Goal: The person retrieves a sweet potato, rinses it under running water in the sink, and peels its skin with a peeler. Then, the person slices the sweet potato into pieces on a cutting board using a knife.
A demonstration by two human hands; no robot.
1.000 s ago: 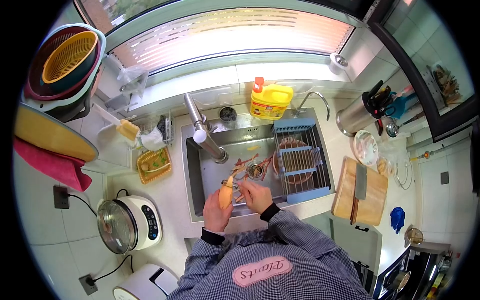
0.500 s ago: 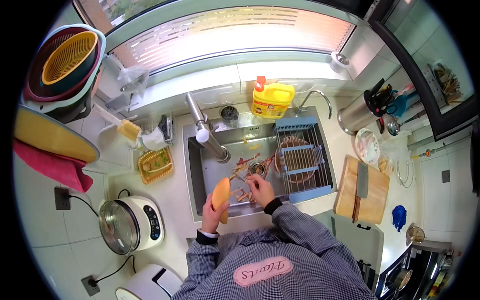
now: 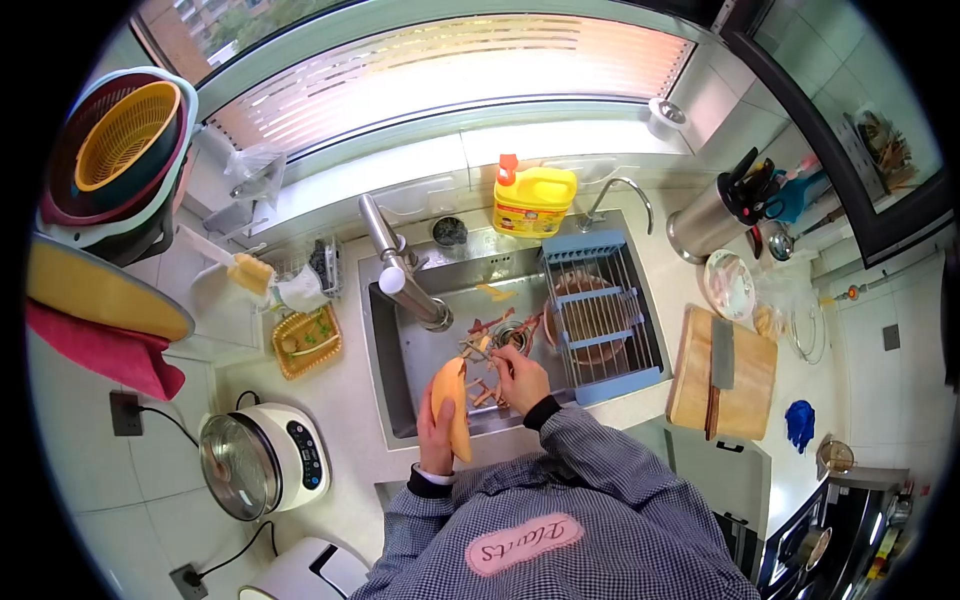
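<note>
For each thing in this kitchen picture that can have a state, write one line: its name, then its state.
Sweet potato: peeled, held in the left hand over the sink.
Right hand: closed on a peeler, barely visible.
Peelings: loose around the sink drain.
Tap: no water seen running.
Rice cooker: lid on, plugged in.
Knife: lying flat on the cutting board.
Detergent bottle: upright, capped.

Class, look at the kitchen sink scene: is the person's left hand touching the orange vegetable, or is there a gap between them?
Touching. The head view shows the left hand wrapped around the orange vegetable, fingers lying across its lower half, above the sink.
</note>
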